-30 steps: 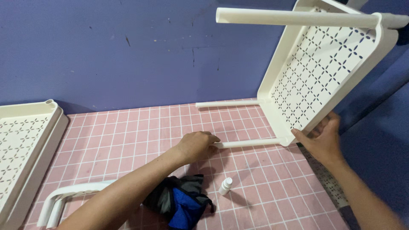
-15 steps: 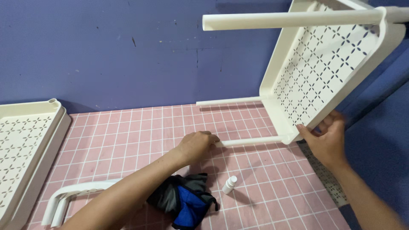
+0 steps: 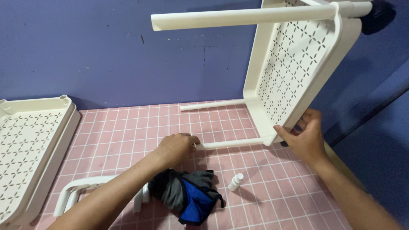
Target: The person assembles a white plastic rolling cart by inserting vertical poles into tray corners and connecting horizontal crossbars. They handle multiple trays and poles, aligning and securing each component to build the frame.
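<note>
Left hand (image 3: 175, 148): closed around the free end of a white plastic leg tube (image 3: 232, 143), low over the pink tiled floor (image 3: 128, 127).
Right hand (image 3: 303, 137): fingers wrapped on the lower corner of the perforated white shelf tray (image 3: 294, 64), holding it tipped on edge at the right of the scene.
Shelf tray: 3 leg tubes show, 1 high at the far top (image 3: 243, 18), 1 low at the far side (image 3: 211, 104), and the gripped one nearest.
Left edge: stacked perforated trays (image 3: 30, 149), probably 2.
Near centre: grey and blue cloth bundle (image 3: 187, 194); small white bottle (image 3: 235, 182) just right of it.
Near left: white curved frame piece (image 3: 81, 189) lying flat.
Backdrop: blue wall (image 3: 106, 55).
</note>
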